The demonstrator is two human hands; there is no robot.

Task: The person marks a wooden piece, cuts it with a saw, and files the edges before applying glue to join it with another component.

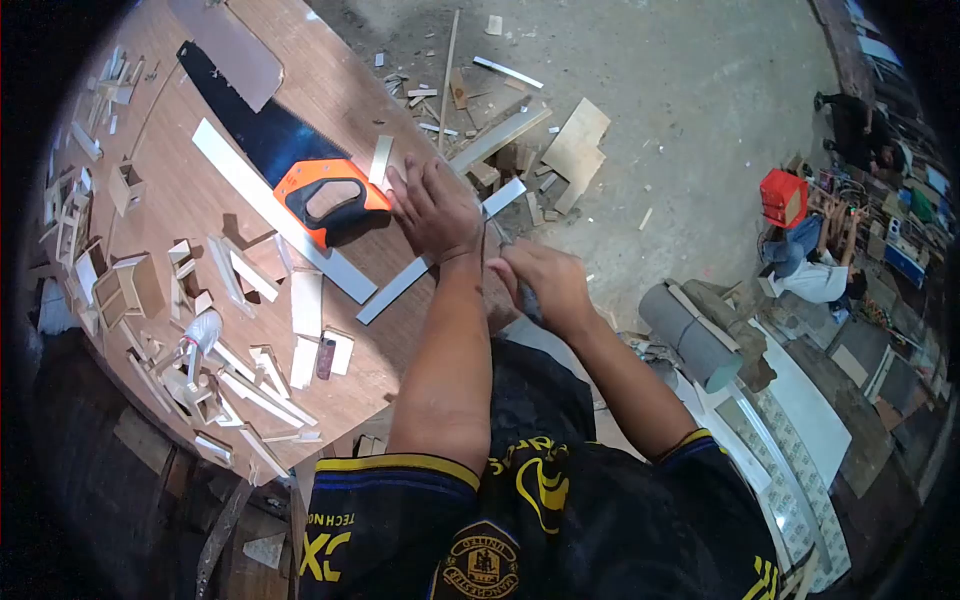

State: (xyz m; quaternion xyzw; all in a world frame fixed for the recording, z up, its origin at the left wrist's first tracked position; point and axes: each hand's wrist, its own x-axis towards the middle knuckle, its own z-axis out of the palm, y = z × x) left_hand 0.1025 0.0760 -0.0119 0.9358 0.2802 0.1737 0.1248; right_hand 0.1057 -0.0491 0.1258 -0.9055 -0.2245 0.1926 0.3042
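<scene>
My left hand [435,212] lies palm down at the table's edge, fingers stretched out, over a narrow white-faced strip [395,290]. The strip's far end passes beyond the table edge. My right hand [552,285] is closed around a slim grey hand tool [530,303]; its narrow front part points toward the strip beside my left hand. The tool's exact kind is hard to make out. Just left of my left fingers lies a handsaw [318,200] with an orange and black handle. A small pale offcut [381,158] is near the fingertips.
A long white strip [285,215] lies beneath the saw on the wooden table [350,395]. Small wooden pieces and a white bottle-like item [203,330] crowd the left side. Offcuts and a board [578,150] litter the floor. A grey roll [690,335] and people [810,270] are right.
</scene>
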